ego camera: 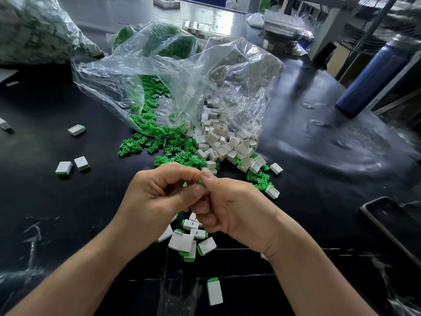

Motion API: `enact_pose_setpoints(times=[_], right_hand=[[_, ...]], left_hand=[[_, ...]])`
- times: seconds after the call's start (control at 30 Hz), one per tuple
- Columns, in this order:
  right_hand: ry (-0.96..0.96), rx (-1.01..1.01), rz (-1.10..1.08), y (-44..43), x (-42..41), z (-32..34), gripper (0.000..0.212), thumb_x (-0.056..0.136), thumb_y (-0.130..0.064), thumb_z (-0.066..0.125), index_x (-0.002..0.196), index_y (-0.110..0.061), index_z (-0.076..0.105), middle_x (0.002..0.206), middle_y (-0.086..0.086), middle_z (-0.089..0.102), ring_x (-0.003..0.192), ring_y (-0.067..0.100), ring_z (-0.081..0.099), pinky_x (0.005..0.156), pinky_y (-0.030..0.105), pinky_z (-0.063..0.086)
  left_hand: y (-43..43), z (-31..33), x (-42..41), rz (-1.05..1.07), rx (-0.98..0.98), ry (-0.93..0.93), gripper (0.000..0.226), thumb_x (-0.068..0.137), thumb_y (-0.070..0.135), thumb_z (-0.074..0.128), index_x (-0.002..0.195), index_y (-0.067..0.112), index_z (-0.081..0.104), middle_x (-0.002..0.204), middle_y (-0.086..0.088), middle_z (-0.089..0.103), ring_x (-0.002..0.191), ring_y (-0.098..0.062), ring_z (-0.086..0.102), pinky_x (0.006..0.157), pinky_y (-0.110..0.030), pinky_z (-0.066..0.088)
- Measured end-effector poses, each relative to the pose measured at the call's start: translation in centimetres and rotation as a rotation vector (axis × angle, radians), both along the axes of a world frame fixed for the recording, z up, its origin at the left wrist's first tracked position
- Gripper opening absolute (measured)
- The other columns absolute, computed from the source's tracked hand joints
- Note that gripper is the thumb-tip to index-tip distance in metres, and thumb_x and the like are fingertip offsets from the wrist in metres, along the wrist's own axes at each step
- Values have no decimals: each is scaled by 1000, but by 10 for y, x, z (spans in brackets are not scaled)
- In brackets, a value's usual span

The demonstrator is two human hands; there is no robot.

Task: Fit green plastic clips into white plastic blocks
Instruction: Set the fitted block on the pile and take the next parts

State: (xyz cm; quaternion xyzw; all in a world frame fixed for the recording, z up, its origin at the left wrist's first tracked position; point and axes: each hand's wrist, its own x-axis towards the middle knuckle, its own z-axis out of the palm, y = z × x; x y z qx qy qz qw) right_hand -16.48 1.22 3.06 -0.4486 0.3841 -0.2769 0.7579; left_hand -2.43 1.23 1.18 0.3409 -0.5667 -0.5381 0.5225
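While the left hand (157, 197) and right hand (237, 213) meet fingertip to fingertip over the dark glossy tabletop (79, 213), both pinch a small green plastic clip (201, 182) between them, its long axis hidden; no block shows in either grip, and the heap of loose white plastic blocks (224, 149) lies just ahead, nearer the right hand

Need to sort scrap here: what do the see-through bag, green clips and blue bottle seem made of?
See-through bag: thin clear plastic film, glossy and crinkled. Green clips: moulded plastic, matte, even colour. Blue bottle: perhaps coated metal, soft sheen; blurred, so unsure.
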Motion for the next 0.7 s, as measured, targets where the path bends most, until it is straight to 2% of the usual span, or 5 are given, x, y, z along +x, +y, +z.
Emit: enact_pose_setpoints(times=[0.13,0.3,0.43,0.6,0.7], right_hand=[[-57,52,21,-2,-3,-1,33,77,-46,39,66,-23,60,56,-7,42,49,6,34,47,18,27],[-28,55,8,-3,-5,-3,32,75,-47,40,70,-17,52,57,-6,44,49,6,35,49,20,26],[2,29,-7,-3,-4,-4,35,72,-49,42,74,-14,50,60,-2,42,48,6,35,47,19,25],[11,3,-22,-3,-3,-3,37,71,-49,44,72,-13,50,55,-5,44,46,5,37,44,17,27],[19,-19,-16,-3,-3,-3,39,71,-49,46,75,-11,52,55,-5,44,46,5,37,43,16,27]], left_hand=[[0,2,1,-22,31,6,16,65,7,74,80,2,70,62,-12,65,51,-22,62,51,-35,54],[-2,1,4,-34,93,0,15,69,7,64,81,2,71,74,-14,68,59,-26,65,58,-31,55],[-2,1,5,-52,122,15,18,70,8,60,83,2,71,71,-15,68,58,-27,64,57,-30,53],[-2,1,6,-36,137,11,19,71,8,58,83,3,72,70,-17,68,59,-30,64,61,-40,54],[-1,2,6,-41,136,4,16,68,8,62,80,7,73,69,-14,69,59,-28,64,62,-37,55]])
